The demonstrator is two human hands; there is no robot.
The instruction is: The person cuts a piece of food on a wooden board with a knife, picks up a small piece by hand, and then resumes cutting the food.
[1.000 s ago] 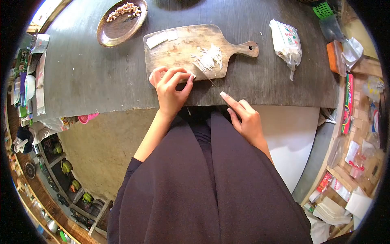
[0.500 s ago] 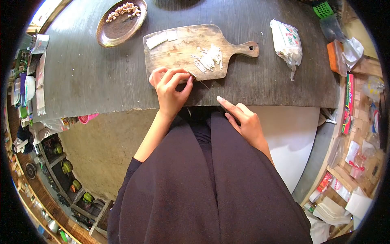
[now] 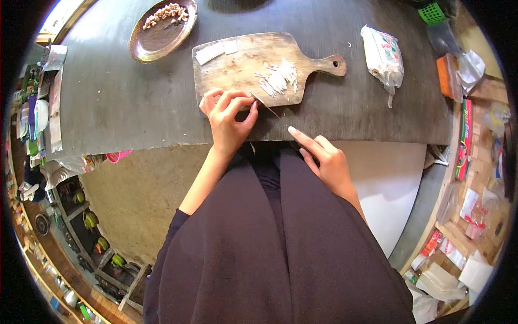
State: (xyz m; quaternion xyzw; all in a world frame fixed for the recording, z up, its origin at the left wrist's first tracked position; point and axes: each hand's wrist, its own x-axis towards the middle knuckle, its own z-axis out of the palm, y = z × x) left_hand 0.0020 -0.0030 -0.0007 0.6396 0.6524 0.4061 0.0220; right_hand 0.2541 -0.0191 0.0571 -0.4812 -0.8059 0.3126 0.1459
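A wooden cutting board [image 3: 237, 77] with a handle lies on the dark table. On it are a heap of thin white strips [image 3: 279, 77] and two flat white pieces [image 3: 216, 52] at the far left corner. My left hand [image 3: 229, 116] is closed at the board's near edge, its bent fingers and thumb together; whatever they pinch is hidden. In my right hand [image 3: 324, 159] is a knife [image 3: 268, 107], seen nearly edge-on as a thin line. The index finger stretches along it, and its tip end reaches the left fingertips. The knife's handle is hidden.
A brown plate [image 3: 156, 46] with small diced pieces stands at the far left. Right of the board lies a white plastic packet [image 3: 382, 56]. Farther right are an orange sponge-like block [image 3: 449, 77] and a green perforated basket [image 3: 430, 13]. The table's near edge runs just under my wrists.
The whole view has shifted slightly to the right. Both hands and the knife keep nearly the same pose over the board's near edge; the strips and plate look the same.
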